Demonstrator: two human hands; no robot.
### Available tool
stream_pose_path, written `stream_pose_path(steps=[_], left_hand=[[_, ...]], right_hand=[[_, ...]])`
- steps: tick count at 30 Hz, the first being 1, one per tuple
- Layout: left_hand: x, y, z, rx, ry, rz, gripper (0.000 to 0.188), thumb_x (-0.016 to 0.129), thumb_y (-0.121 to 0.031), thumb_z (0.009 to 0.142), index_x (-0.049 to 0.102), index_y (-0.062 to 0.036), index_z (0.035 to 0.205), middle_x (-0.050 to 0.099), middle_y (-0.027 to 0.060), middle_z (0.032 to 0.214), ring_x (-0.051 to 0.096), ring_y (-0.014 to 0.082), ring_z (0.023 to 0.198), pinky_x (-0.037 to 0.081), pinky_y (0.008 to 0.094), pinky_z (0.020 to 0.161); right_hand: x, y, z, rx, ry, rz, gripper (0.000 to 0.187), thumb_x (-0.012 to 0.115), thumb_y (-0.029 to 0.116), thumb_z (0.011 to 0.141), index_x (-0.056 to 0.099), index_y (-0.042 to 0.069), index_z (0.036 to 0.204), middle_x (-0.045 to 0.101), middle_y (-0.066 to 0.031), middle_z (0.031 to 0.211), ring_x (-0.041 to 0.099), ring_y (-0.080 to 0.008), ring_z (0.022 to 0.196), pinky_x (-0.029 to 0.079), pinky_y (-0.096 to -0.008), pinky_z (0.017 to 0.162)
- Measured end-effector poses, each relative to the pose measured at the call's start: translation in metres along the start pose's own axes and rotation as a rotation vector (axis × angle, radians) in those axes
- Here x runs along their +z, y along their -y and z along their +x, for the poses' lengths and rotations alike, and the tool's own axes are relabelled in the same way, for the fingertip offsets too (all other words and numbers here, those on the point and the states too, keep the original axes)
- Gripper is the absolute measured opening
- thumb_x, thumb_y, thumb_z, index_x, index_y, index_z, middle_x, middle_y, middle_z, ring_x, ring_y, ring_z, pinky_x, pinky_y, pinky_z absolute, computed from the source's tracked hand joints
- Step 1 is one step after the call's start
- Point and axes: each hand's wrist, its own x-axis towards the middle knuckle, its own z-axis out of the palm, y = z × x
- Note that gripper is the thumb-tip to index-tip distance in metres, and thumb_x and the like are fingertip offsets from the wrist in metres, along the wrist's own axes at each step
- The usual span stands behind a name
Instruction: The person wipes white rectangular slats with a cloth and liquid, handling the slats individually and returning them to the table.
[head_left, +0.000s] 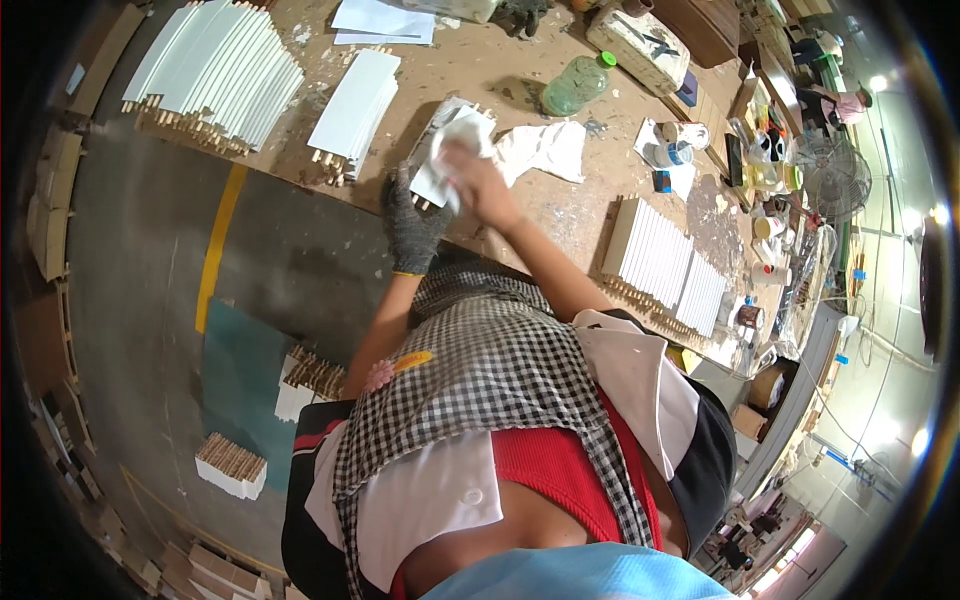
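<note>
My left hand [412, 225], in a dark grey knitted glove, grips the near left edge of a white board with wooden pegs [428, 188] at the table's front edge. My bare right hand [482, 185], smeared by motion, presses a crumpled white cloth [462, 135] onto the board's face. Pegs stick out at both ends of that board, and the cloth hides part of it. Just right of the cloth lies another white cloth [550, 148]. To the left rests a short stack of similar white pegged boards [358, 100].
A long row of white boards [215, 70] lies at the far left, another row [665, 262] at the right. Behind my hands are a green bottle [578, 85] and white paper [382, 20]. Cups and bottles crowd the right. More pegged pieces [232, 468] stand on the floor.
</note>
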Motion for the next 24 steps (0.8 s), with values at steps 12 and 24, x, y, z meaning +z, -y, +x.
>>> stream_pose_path(steps=[12, 24], left_hand=[[0.024, 0.000, -0.010, -0.158, 0.040, -0.341, 0.078, 0.081, -0.008, 0.082, 0.040, 0.0001, 0.147, 0.057, 0.0193, 0.129, 0.058, 0.0300, 0.115, 0.058, 0.0410, 0.089], [0.004, -0.023, -0.017, 0.062, 0.131, 0.089, 0.085, 0.084, -0.025, 0.085, 0.038, 0.0019, 0.150, 0.052, 0.0241, 0.139, 0.061, 0.0345, 0.113, 0.060, 0.0413, 0.083]], right_hand=[[-0.137, -0.069, -0.082, 0.391, -0.202, -0.618, 0.044, 0.072, 0.047, 0.089, 0.073, 0.012, 0.117, 0.069, -0.0145, 0.118, 0.065, -0.0359, 0.108, 0.053, -0.0468, 0.089], [-0.326, -0.023, -0.318, 0.900, -0.973, -0.839, 0.012, 0.070, 0.006, 0.090, 0.074, 0.004, 0.101, 0.073, -0.0133, 0.097, 0.068, -0.0318, 0.090, 0.053, -0.0398, 0.083]])
